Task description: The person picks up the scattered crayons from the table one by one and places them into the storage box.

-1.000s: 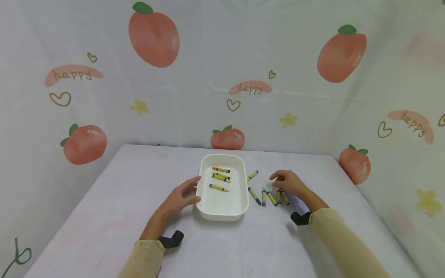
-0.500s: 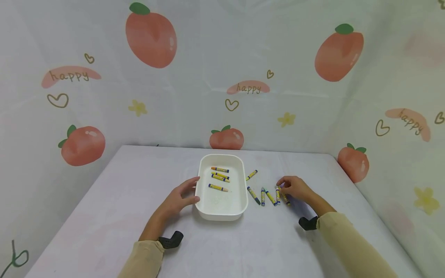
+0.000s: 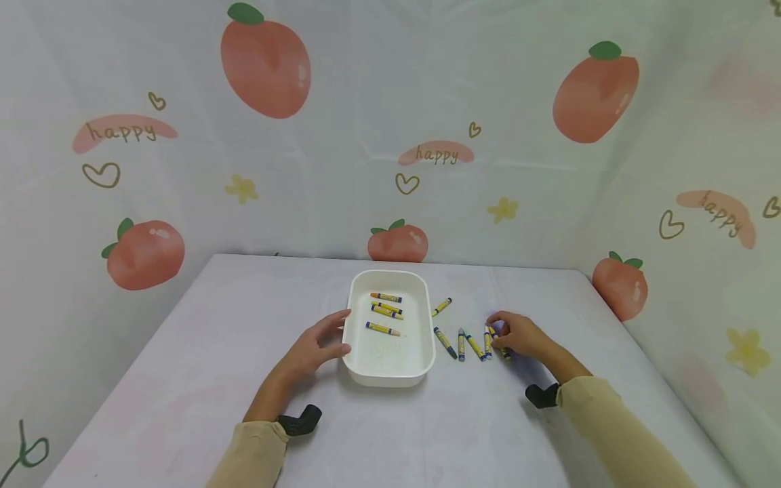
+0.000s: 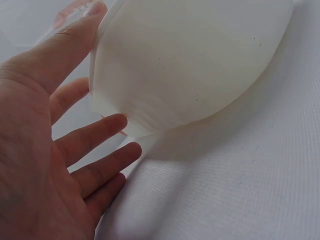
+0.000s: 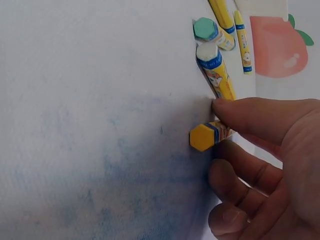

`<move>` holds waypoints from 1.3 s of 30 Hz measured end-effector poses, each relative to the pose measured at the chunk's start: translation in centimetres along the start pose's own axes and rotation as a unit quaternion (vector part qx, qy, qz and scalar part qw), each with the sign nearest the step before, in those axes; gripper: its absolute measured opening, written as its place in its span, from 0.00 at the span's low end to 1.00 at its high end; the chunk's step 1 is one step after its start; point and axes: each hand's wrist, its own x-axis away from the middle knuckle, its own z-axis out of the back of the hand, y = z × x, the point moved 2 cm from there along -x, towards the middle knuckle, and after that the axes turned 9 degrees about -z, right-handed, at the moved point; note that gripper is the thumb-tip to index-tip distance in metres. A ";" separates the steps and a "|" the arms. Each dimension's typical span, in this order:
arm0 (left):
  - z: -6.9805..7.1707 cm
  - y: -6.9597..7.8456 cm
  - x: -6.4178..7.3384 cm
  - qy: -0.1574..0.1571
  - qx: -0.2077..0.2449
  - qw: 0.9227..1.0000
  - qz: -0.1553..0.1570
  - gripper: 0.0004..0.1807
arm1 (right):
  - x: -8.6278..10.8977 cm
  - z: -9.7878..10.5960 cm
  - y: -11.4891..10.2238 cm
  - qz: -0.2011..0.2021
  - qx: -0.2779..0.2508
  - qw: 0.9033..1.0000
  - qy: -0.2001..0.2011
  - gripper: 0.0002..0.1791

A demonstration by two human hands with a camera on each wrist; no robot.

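Observation:
In the head view a white plastic tray (image 3: pixel 390 366) stands mid-table with several crayons inside, among them an orange crayon (image 3: pixel 386 297). My left hand (image 3: pixel 314 349) touches its left side, thumb and fingers spread along the wall; the left wrist view shows the thumb by the rim. Right of the tray, my right hand (image 3: pixel 521 335) pinches a yellow-orange crayon (image 5: pixel 202 137) between thumb and index finger, the crayon lying at the table surface. Beside the thumb lies a white crayon (image 5: pixel 220 75), then a teal-green crayon (image 5: pixel 206 30). The other right fingers curl below.
Between tray and right hand lie more crayons: a dark green crayon (image 3: pixel 445 343), a greyish one (image 3: pixel 461 346), and a yellow crayon (image 3: pixel 442 307) farther back. A white cloth covers the table (image 3: pixel 244 325). Behind it hangs a fruit-printed curtain (image 3: pixel 342 135).
My right hand has come down and rightward onto the rightmost crayon and closed thumb and index finger about it. The left hand and the tray stay in place.

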 end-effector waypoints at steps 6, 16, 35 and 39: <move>-0.1 -0.1 0.0 -0.002 -0.002 1.000 0.004 0.38 | 0.0 -0.1 -0.3 0.000 0.020 1.000 0.004 0.22; -0.1 -0.2 0.0 -0.003 0.001 1.000 0.001 0.37 | 0.3 0.6 -1.2 0.004 -0.005 0.999 0.045 0.19; 0.0 0.0 0.0 -0.002 0.000 1.000 -0.003 0.38 | -1.0 0.4 -3.7 0.022 -0.094 0.990 0.102 0.20; 0.0 0.1 0.0 -0.002 0.002 1.000 -0.005 0.38 | -1.3 0.6 -4.3 0.020 -0.144 0.986 0.087 0.21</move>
